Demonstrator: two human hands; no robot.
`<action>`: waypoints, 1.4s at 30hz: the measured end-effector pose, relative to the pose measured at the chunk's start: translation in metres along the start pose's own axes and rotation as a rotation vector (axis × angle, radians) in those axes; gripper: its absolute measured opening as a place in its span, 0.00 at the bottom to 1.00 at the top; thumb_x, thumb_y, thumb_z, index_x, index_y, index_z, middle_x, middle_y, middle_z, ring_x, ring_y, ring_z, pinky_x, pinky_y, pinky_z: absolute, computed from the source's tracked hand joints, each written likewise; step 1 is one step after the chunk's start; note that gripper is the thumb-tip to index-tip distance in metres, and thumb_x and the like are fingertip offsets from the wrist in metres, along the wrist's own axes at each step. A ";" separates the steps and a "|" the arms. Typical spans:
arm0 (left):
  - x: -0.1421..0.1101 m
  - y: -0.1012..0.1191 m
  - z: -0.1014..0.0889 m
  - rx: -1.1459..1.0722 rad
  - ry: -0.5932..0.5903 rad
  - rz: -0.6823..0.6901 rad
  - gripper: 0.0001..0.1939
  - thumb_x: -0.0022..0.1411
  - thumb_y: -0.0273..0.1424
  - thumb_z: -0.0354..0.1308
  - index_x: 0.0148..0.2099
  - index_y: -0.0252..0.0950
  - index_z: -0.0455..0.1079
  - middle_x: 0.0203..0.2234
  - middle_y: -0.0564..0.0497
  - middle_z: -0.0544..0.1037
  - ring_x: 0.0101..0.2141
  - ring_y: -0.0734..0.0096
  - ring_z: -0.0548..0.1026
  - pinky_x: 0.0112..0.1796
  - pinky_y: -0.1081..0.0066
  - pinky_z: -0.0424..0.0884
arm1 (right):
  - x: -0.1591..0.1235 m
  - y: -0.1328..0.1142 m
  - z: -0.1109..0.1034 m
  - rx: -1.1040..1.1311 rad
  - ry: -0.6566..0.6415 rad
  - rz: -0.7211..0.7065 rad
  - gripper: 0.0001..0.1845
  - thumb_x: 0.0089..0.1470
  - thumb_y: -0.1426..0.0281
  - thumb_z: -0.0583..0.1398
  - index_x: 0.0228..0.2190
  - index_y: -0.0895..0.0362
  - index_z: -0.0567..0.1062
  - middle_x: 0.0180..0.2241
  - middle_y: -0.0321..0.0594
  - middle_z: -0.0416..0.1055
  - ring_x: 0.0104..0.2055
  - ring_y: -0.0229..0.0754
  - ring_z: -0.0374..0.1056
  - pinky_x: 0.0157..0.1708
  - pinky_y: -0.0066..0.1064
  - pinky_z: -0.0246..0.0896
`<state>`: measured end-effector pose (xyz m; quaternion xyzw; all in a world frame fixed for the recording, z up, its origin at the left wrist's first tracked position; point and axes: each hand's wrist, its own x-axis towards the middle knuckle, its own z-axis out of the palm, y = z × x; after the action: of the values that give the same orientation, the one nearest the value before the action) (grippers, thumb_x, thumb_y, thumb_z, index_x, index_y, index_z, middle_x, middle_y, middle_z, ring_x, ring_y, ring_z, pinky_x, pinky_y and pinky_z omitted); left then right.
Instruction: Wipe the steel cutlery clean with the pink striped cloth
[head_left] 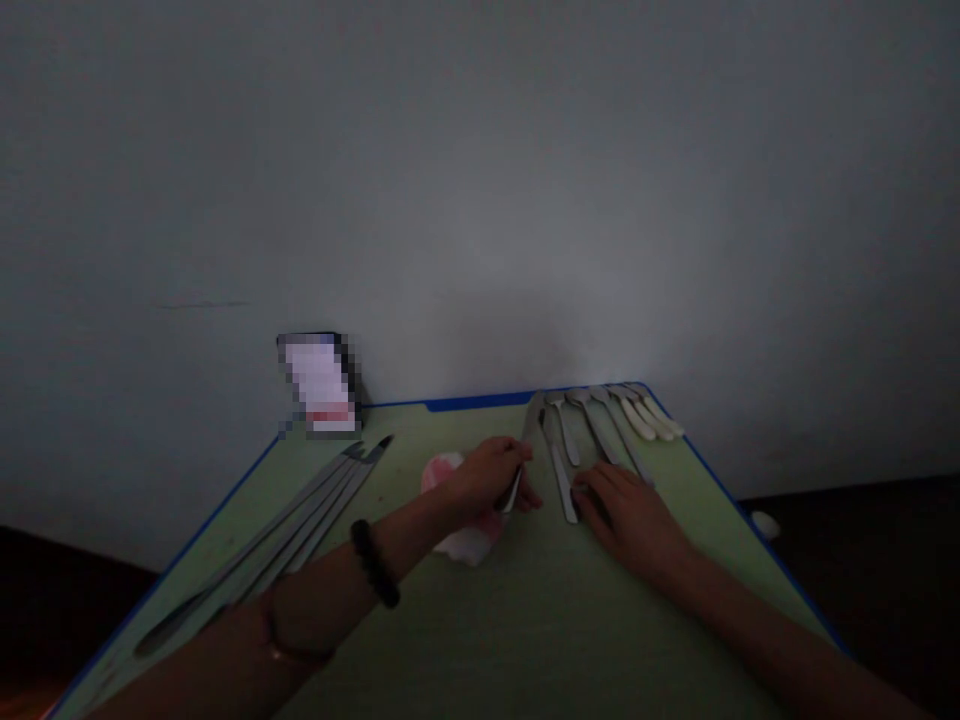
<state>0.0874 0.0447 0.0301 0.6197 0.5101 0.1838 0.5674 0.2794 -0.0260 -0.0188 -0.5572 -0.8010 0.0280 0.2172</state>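
Observation:
My left hand (pixel 491 475) reaches across the table with its fingers closed on a table knife (pixel 532 418), whose wide blade points toward the wall. A pink and white cloth (pixel 469 545) lies under that hand, partly hidden by it. My right hand (pixel 626 515) rests low over the tabletop, fingers stretched out and a little bent. Its fingertips are beside the handle of a second knife (pixel 564 490); whether they touch it I cannot tell. Several metal spoons (pixel 596 425) and utensils with white handles (pixel 649 415) stretch in a row beyond my right hand.
The pale green table (pixel 510 650) has a blue edge and stands against a grey wall (pixel 480 200). Several long metal utensils (pixel 292 525) lie on the left, partly behind my left forearm. At the back left corner a phone (pixel 319 380) leans on the wall.

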 end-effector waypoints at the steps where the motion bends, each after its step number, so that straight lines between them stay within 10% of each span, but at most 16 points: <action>1: 0.006 -0.003 0.002 0.037 0.048 0.002 0.11 0.62 0.36 0.44 0.36 0.34 0.61 0.15 0.54 0.69 0.19 0.69 0.72 0.20 0.74 0.64 | -0.001 0.001 0.000 -0.002 -0.002 -0.002 0.12 0.58 0.69 0.49 0.39 0.57 0.69 0.36 0.44 0.69 0.41 0.44 0.64 0.42 0.37 0.57; 9: 0.022 -0.014 0.003 0.341 0.351 0.084 0.11 0.62 0.36 0.45 0.34 0.36 0.64 0.29 0.48 0.75 0.34 0.65 0.73 0.32 0.72 0.64 | 0.003 -0.004 0.007 -0.003 -0.036 -0.004 0.16 0.58 0.66 0.49 0.47 0.55 0.66 0.40 0.43 0.68 0.42 0.45 0.63 0.44 0.38 0.57; 18: 0.034 -0.020 0.015 0.447 0.150 0.022 0.15 0.62 0.41 0.45 0.34 0.36 0.63 0.11 0.58 0.67 0.12 0.72 0.66 0.17 0.75 0.60 | 0.001 -0.006 0.003 0.010 -0.052 0.014 0.19 0.58 0.64 0.49 0.48 0.56 0.66 0.41 0.44 0.68 0.42 0.46 0.63 0.44 0.40 0.55; 42: 0.046 -0.014 0.015 0.507 -0.059 0.015 0.25 0.65 0.42 0.39 0.22 0.34 0.64 0.12 0.53 0.70 0.13 0.75 0.68 0.17 0.76 0.64 | 0.001 -0.005 0.004 -0.017 -0.107 0.032 0.23 0.59 0.63 0.46 0.52 0.58 0.64 0.41 0.46 0.69 0.44 0.47 0.62 0.46 0.40 0.53</action>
<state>0.1128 0.0731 -0.0025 0.7509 0.5185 0.0361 0.4074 0.2735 -0.0265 -0.0204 -0.5694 -0.8028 0.0544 0.1686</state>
